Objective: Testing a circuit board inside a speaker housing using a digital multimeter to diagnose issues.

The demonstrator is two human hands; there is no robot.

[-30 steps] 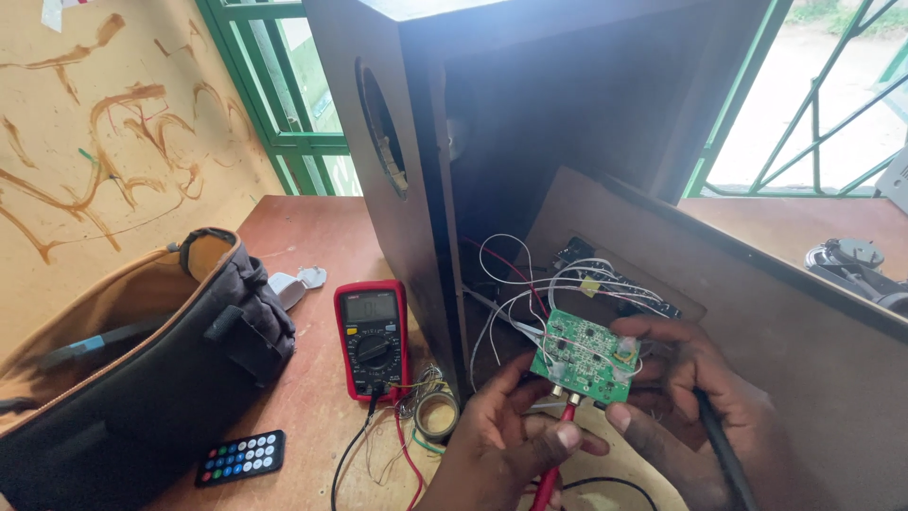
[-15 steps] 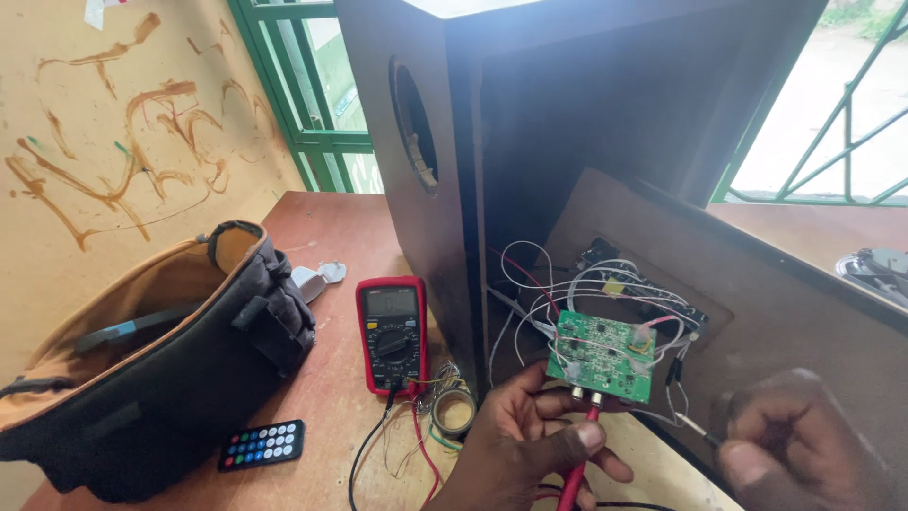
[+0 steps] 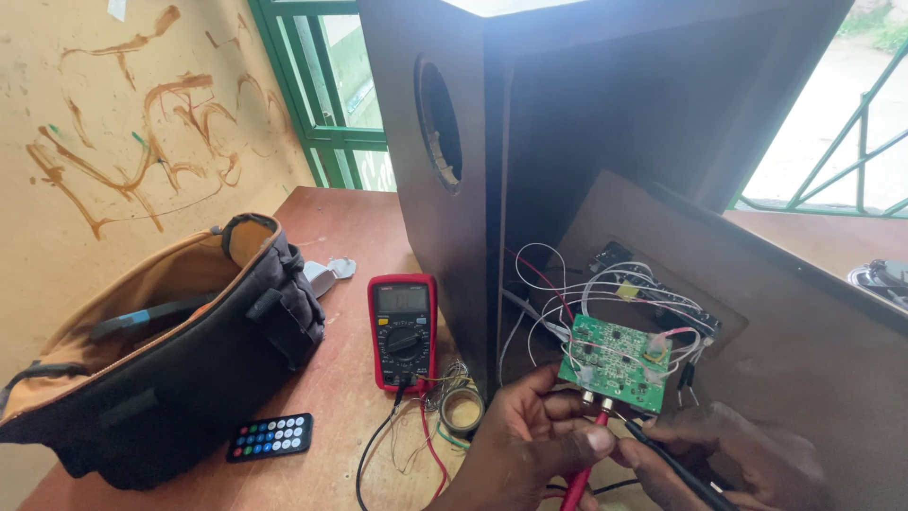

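Observation:
My left hand (image 3: 534, 440) grips the lower edge of a small green circuit board (image 3: 615, 362) and pinches a red probe (image 3: 582, 483) against it. White and red wires (image 3: 577, 293) run from the board into the open back of a tall dark speaker cabinet (image 3: 567, 123). Low at the right, my right hand (image 3: 733, 459) holds a black probe (image 3: 662, 459) with its tip at the board's bottom edge. A red multimeter (image 3: 404, 331) lies on the wooden table (image 3: 350, 237) left of the cabinet, its leads trailing toward my hands.
A black and tan tool bag (image 3: 161, 350) lies open at the left, with a small black remote (image 3: 270, 436) in front of it. A solder reel (image 3: 462, 409) sits by the multimeter. The brown back panel (image 3: 804, 331) leans at the right. Green window frames stand behind.
My right hand has come back in from the right with the black probe and set its tip at the board's lower edge. The view has shifted slightly.

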